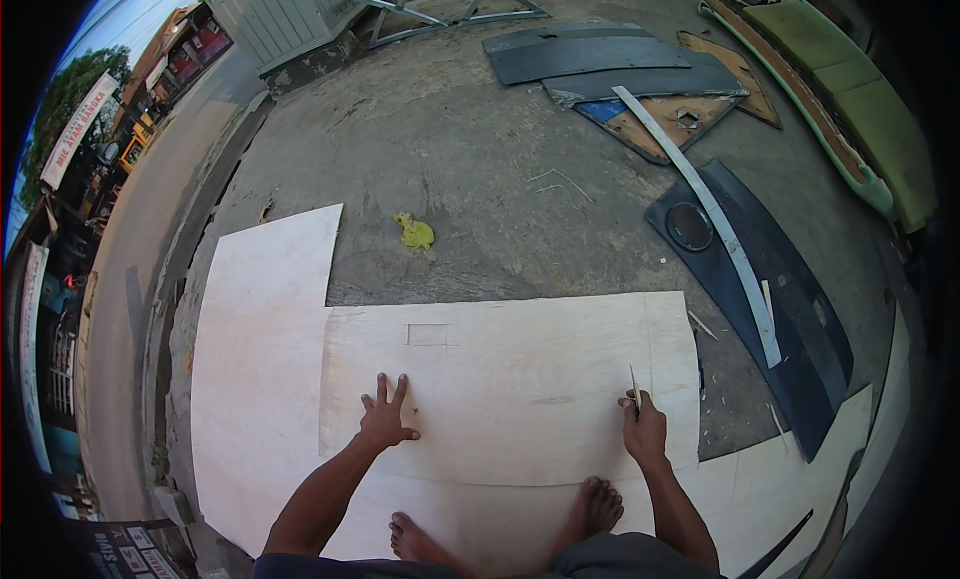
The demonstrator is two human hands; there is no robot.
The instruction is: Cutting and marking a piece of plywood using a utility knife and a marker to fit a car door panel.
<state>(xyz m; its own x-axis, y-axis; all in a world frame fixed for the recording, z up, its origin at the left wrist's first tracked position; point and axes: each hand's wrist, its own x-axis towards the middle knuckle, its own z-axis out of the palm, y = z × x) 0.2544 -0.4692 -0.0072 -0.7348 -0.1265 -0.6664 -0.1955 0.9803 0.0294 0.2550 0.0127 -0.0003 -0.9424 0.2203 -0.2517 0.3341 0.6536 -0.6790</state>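
A pale plywood sheet (500, 379) lies in front of me, with a small rectangle drawn near its upper left and a faint line along its right side. My left hand (384, 417) rests on it with fingers spread flat, holding nothing. Toward the right end, my right hand (645, 427) is closed around a thin pointed knife (634, 383), its tip directed away from me. The knife's handle is mostly hidden in the fingers. My bare feet (600, 507) are at the sheet's near edge.
Another plywood sheet (255, 309) extends left underneath. Dark panels (790, 309) lie to the right, a long metal strip (700, 194) across them. More panels (610, 59) are stacked farther back, beside a green padded seat (850, 64). A yellow leaf (414, 233) lies on the concrete.
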